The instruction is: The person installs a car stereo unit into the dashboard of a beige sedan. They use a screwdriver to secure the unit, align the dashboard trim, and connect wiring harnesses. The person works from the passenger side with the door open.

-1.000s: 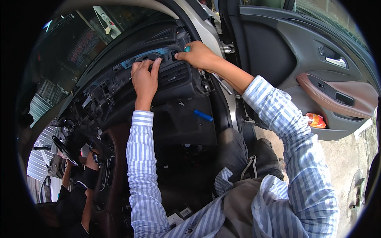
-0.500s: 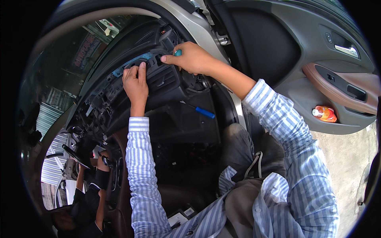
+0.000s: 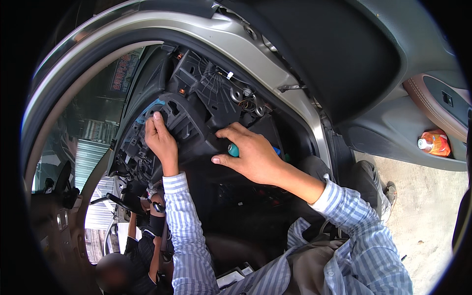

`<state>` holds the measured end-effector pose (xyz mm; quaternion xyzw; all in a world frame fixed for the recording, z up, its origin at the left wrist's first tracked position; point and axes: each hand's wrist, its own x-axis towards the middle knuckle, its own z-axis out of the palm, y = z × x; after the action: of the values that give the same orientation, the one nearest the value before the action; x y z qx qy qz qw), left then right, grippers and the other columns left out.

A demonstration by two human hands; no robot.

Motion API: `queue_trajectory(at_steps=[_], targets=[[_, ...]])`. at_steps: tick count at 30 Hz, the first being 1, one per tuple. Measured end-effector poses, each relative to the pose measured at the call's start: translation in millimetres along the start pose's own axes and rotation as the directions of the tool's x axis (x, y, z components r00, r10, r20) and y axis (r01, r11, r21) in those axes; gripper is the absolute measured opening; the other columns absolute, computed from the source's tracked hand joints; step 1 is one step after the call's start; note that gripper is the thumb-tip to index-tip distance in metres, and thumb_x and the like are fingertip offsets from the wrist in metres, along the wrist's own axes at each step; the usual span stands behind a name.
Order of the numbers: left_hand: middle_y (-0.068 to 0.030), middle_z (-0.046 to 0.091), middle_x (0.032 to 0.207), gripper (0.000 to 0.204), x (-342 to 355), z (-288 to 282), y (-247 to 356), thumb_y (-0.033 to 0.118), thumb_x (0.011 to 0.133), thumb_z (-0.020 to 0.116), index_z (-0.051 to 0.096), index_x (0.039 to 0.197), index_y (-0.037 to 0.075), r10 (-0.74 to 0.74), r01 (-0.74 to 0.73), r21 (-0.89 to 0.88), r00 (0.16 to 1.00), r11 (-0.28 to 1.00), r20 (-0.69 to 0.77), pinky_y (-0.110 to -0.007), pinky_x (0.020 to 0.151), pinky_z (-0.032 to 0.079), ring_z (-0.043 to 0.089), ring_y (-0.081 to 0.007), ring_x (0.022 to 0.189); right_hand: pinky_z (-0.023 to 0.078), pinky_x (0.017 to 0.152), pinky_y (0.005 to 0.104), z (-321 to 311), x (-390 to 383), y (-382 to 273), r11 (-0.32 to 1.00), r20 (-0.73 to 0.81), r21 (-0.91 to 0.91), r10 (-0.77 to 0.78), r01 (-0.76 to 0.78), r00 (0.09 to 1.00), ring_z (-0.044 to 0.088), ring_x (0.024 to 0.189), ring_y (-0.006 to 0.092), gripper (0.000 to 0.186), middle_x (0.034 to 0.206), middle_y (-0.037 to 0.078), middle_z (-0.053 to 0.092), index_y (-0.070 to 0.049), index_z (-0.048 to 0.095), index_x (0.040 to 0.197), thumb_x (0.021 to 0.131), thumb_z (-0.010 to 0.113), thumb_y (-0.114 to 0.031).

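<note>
My left hand [image 3: 162,142] grips the upper edge of a dark dashboard vent panel [image 3: 188,130], its fingers near a pale blue strip [image 3: 150,111]. The panel's right end stands out from the dashboard, showing a ribbed black housing [image 3: 214,88] with wires and metal fittings [image 3: 246,101] beside it. My right hand [image 3: 251,155] is just right of and below the panel, curled loosely round a teal-handled tool [image 3: 233,150], with thumb and forefinger spread. Mostly hidden behind that hand lies a blue screwdriver handle [image 3: 277,150]; the tool's other end is out of sight.
An open door [image 3: 354,69] with an orange-labelled bottle [image 3: 437,143] in its pocket is at the right, beside the metal doorframe [image 3: 273,59]. Another person in dark clothing [image 3: 140,260] works at lower left, near the steering wheel [image 3: 119,203]. Concrete ground [image 3: 413,211] shows outside.
The view has swung toward the doorframe. The panel's right end has come away from the dashboard. My right hand has dropped from the panel's top to below it, still with the teal-handled tool.
</note>
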<state>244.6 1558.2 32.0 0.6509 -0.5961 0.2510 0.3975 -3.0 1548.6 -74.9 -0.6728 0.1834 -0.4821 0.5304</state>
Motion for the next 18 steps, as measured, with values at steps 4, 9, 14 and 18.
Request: queue_trajectory(at_steps=[4,9,14,18], targets=[[-0.0062,0.046,0.071,0.036,0,-2,8,0.02,0.106,0.053,0.052,0.081,-0.006,0.008,-0.007,0.054,1.0,0.999,-0.02,-0.032,0.063,0.037,0.039,-0.0167,0.067,0.055,0.078,0.0437,6,4,0,0.999,-0.001,-0.001,0.033,-0.033,0.999,0.067,0.092,0.0368,0.048,0.115,0.013,0.061,0.0,0.06,0.12,0.086,0.078,-0.03],[-0.0124,0.066,0.109,0.029,-14,-2,36,0.02,0.108,0.047,0.063,0.11,-0.004,0.146,-0.126,0.113,0.969,0.986,-0.197,-0.032,0.096,0.048,0.062,-0.0199,0.104,0.057,0.067,0.0434,9,-1,2,0.997,-0.051,-0.058,-0.046,0.043,0.998,0.069,0.079,0.0358,0.049,0.115,0.014,0.061,0.001,0.059,0.117,0.085,0.078,-0.03],[-0.015,0.068,0.094,0.031,27,-1,127,0.023,0.1,0.054,0.068,0.091,-0.003,0.631,-0.663,-0.012,0.706,0.748,0.322,-0.045,0.095,0.048,0.065,-0.0333,0.102,0.056,0.059,0.0421,19,10,6,0.998,-0.127,-0.028,-0.058,0.055,0.99,0.069,0.075,0.035,0.047,0.102,0.015,0.064,-0.002,0.052,0.113,0.084,0.078,-0.029],[-0.0096,0.062,0.083,0.023,44,6,134,0.019,0.092,0.064,0.064,0.079,0.001,0.496,-0.697,0.037,0.546,0.716,0.675,-0.041,0.079,0.044,0.058,-0.0302,0.082,0.056,0.059,0.0427,24,12,10,0.996,-0.17,0.029,-0.076,0.082,0.983,0.069,0.073,0.0328,0.042,0.096,0.012,0.063,-0.003,0.053,0.105,0.083,0.08,-0.027]])
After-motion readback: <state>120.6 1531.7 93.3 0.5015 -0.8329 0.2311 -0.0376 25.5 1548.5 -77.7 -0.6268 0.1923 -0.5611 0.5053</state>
